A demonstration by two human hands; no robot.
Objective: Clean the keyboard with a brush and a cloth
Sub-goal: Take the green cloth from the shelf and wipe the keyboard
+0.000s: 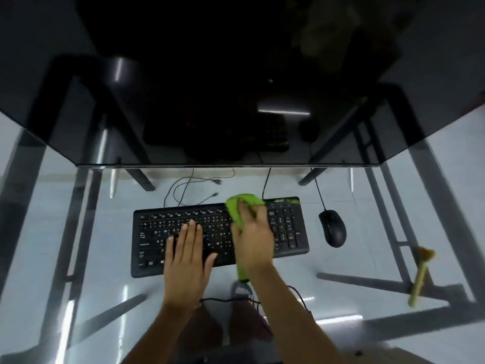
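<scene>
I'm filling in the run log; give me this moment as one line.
phase: wiping | right hand: holds green cloth on keyboard | left hand: flat on keys | brush: lies on glass desk

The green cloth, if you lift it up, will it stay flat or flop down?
Probably flop. The green cloth bunches in folds under the right hand, and a loose tail hangs past the keyboard edge. It looks thin, so likely light.

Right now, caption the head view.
Right hand wipes black keyboard with green cloth; left hand lies flat on it.
</scene>
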